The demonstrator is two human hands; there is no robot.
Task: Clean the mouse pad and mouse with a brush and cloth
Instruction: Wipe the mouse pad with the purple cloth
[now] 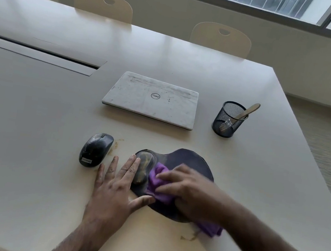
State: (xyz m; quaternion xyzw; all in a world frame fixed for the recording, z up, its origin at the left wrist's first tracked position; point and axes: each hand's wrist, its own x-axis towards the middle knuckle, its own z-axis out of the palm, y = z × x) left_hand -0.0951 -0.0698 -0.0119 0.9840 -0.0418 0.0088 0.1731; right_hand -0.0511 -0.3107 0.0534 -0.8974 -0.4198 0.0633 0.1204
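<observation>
Near the front edge of the table (34, 117), a little right of its middle, lies the dark mouse pad (187, 160). Its long axis runs roughly left to right, with the gel wrist rest (144, 165) at the left end and the broad round part at the right.

The right hand (189, 190) is on the pad with a purple cloth (158, 179) bunched beneath it. Its fingers are bent down over the bunch and point left toward the wrist rest, and a tail of cloth trails out behind the wrist over the pad's near edge. The hand is blurred, so the exact finger hold is hard to read.

The left hand (116, 184) lies flat and holds nothing. Its fingers are straight, its fingertips touch the wrist rest and its thumb is on the pad's near-left rim, which looks like bracing.

The smears on the wrist rest lie just left of the cloth, directly ahead of the right fingers, so a wipe leftward along the pad's length would probably meet them.

The black mouse (95, 149) sits just beyond the left hand toward the table's left, apart from the pad, with crumbs (116, 146) between them. The left hand is clearly the nearer one to it.

A wooden handle (247, 111), probably the brush, stands in a mesh cup (228, 119) toward the far right, beside a closed laptop (151, 99). It is nearer the right hand.
</observation>
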